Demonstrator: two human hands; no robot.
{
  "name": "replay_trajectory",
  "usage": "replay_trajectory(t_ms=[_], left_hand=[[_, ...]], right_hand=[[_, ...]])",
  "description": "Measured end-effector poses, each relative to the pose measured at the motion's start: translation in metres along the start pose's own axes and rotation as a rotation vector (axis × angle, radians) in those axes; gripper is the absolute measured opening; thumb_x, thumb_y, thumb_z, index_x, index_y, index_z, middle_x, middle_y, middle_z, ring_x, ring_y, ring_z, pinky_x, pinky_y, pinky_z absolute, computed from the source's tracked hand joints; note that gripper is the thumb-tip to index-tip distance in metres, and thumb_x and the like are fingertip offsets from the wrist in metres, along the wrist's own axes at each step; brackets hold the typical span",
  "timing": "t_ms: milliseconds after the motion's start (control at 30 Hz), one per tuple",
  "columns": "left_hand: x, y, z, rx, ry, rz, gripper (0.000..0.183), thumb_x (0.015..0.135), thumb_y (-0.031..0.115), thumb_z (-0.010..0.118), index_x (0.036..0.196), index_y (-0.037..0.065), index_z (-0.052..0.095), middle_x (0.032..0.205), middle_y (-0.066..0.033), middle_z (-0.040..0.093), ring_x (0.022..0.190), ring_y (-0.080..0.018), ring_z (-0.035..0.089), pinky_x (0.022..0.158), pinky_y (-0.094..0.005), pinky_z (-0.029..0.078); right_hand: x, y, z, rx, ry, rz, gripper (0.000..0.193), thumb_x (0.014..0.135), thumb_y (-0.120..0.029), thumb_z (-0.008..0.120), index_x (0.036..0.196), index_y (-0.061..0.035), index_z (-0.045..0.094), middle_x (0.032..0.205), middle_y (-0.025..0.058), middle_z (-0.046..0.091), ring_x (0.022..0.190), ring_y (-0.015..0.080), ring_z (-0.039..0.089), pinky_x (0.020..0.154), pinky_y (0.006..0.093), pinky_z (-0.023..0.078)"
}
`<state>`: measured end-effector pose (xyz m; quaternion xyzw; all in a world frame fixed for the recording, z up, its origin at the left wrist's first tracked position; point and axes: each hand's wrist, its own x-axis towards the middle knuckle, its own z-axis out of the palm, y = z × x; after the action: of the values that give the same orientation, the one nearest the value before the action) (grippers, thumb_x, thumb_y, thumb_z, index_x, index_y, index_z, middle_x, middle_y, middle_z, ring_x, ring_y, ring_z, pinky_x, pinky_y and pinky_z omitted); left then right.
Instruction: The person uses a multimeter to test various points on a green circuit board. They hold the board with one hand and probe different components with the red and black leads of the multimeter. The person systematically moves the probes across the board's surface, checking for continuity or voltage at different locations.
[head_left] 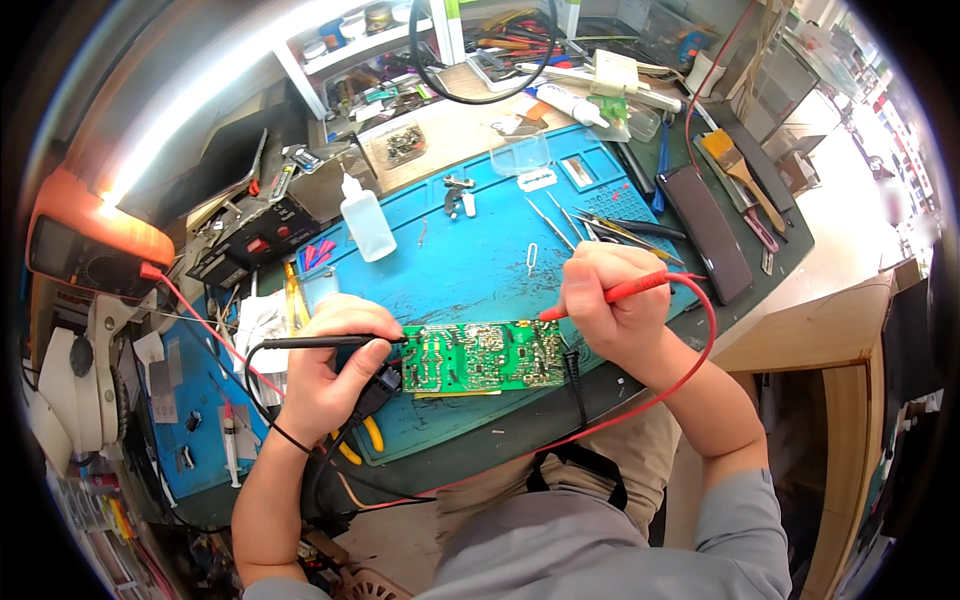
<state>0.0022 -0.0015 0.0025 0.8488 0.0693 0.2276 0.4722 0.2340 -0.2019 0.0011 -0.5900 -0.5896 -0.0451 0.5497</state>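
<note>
A green circuit board [470, 358] lies solder side up near the front edge of the blue work mat [450, 270]. My left hand [338, 355] is closed round a black multimeter probe [310, 342], its tip at the board's left end. In my right hand [615, 300] I grip a red multimeter probe [635, 287], its tip at the board's upper right corner. The black and red leads loop down in front of the board. An orange multimeter [90, 240] stands at the far left; its display is too dark to read.
Behind the board are a white squeeze bottle [369, 222], a paper clip-like wire [532, 258] and tweezers [555, 220]. A dark phone [705, 230] and a brush [742, 170] lie to the right. Yellow-handled pliers [372, 433] sit below my left hand, and a syringe [230, 445] lies further left.
</note>
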Motion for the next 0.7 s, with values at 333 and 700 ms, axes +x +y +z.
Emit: replay_trajectory(t_ms=[333,700], left_hand=[[0.0005,0.0004,-0.001,-0.002,-0.008,-0.023,0.009,0.09,0.009,0.068,0.094,0.002,0.068,0.096,-0.0088,0.07,0.096,-0.0252,0.061,0.091,-0.0382,0.044],[0.0005,0.0027,-0.0015,0.012,-0.014,-0.021,0.009,0.09,0.01,0.068,0.094,0.002,0.068,0.096,-0.0088,0.07,0.096,-0.0243,0.06,0.09,-0.0374,0.044]], right_hand=[[0.0001,-0.0003,0.0051,0.039,0.058,0.043,0.036,0.088,-0.003,0.066,0.062,-0.0044,0.041,0.055,0.0075,0.04,0.045,0.0243,0.038,0.044,0.036,0.032],[0.0004,0.0008,-0.0008,0.005,0.02,-0.036,0.03,0.09,0.003,0.054,0.061,-0.002,0.048,0.053,0.0052,0.05,0.043,0.015,0.045,0.041,0.0294,0.035]])
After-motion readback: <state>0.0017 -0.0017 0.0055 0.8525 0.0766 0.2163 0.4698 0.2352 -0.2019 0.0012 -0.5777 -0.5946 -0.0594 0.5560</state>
